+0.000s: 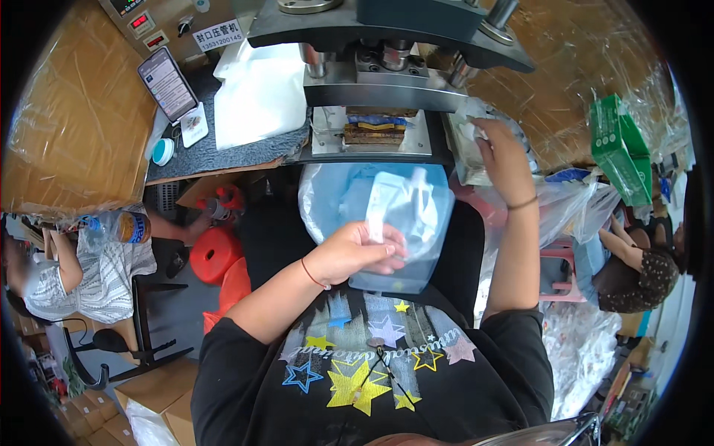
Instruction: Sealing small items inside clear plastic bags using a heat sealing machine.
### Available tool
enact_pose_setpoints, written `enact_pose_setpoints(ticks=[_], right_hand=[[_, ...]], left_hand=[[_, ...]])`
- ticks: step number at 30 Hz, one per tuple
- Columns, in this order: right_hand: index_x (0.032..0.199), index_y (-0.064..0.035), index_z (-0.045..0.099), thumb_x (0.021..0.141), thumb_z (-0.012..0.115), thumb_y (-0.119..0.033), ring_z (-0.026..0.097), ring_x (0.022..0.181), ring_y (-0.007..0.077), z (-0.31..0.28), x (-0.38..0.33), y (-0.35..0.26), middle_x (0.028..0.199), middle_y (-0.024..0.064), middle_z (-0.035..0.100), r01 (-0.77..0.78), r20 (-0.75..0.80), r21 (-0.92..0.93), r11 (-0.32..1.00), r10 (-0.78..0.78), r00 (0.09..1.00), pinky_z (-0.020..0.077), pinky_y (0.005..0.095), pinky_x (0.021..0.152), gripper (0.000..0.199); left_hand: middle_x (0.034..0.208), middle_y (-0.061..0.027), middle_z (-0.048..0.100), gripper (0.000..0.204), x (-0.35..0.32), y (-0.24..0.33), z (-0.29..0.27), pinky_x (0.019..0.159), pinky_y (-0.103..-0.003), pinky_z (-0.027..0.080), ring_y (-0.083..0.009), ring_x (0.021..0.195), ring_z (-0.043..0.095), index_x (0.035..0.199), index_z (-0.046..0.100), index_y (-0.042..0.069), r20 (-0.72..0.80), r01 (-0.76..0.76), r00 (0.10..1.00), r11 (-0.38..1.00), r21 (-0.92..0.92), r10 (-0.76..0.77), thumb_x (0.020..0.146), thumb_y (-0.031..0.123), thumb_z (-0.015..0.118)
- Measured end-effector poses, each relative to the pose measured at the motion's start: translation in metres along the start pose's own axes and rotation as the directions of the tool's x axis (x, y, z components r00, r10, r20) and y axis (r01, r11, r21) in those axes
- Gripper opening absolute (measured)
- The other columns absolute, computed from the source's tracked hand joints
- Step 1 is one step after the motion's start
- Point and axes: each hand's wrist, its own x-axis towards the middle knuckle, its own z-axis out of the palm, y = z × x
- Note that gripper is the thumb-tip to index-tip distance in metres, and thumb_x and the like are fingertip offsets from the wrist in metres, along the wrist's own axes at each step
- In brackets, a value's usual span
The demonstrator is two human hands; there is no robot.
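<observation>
My left hand (355, 253) is closed on a clear plastic pouch (407, 204) with a short spout at its top, held up in front of my lap. Under the pouch is a bin (315, 215) with a translucent liner and bluish contents. My right hand (507, 154) reaches to the right of the press, thumb and index finger apart, at a pile of clear plastic pieces (467, 152). Whether its fingertips touch one of them is hard to see. Between the hands, farther back, stands the metal press (387, 93), its lower die block (374, 134) lying on a silver plate.
A white plastic bag (260, 97), a phone (168, 83) and a teal-lidded jar (163, 152) rest on the grey mat at left. Large cartons (82, 111) flank the bench. A green box (621, 149) hangs at right. A red stool (216, 254) and other people are nearby.
</observation>
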Motion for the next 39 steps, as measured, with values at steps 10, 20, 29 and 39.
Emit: enact_pose_setpoints(ticks=[10,20,29,39], right_hand=[[0.114,-0.0045,0.064,0.083,0.064,-0.001,0.06,0.098,0.0408,0.04,0.003,0.047,0.106,0.0203,0.062,-0.07,0.117,-0.044,0.997,0.074,0.99,0.0486,0.0448,0.085,0.031],[0.119,-0.0009,0.06,0.092,0.056,-0.005,0.059,0.106,0.0396,0.038,-0.013,0.046,0.114,0.0196,0.063,-0.06,-0.039,-0.146,0.988,0.055,0.998,0.047,0.0433,0.093,0.027],[0.104,-0.0003,0.062,0.099,0.052,-0.014,0.062,0.093,0.0341,0.028,-0.029,-0.042,0.101,0.0177,0.064,-0.051,-0.032,0.149,0.988,0.056,0.998,0.0482,0.0367,0.084,0.018],[0.096,-0.0003,0.068,0.094,0.064,-0.01,0.061,0.074,0.017,0.033,0.026,-0.119,0.087,0.0071,0.066,0.198,-0.094,0.523,0.829,-0.174,0.98,0.0486,0.0283,0.069,0.01]], left_hand=[[0.112,-0.0141,0.07,0.024,0.036,0.044,-0.056,0.086,-0.034,0.057,-0.0235,0.098,0.07,0.118,0.064,-0.002,-0.146,-0.186,0.976,0.968,-0.169,0.163,0.094,0.004,0.063],[0.138,-0.0314,0.045,0.066,-0.008,0.092,-0.135,0.11,-0.052,0.035,-0.0442,0.134,0.042,0.141,0.039,-0.003,-0.024,0.369,0.238,-0.068,0.927,0.971,0.091,0.027,0.069],[0.097,-0.013,0.071,0.024,-0.034,0.053,-0.116,0.083,-0.035,0.052,-0.0258,0.09,0.067,0.108,0.068,0.002,-0.045,0.166,0.296,-0.005,0.986,0.954,0.086,0.013,0.072],[0.089,-0.0034,0.071,0.016,-0.007,0.039,-0.033,0.077,-0.027,0.053,-0.0102,0.079,0.065,0.095,0.07,-0.002,-0.206,-0.269,0.84,0.714,0.647,0.503,0.097,0.013,0.063]])
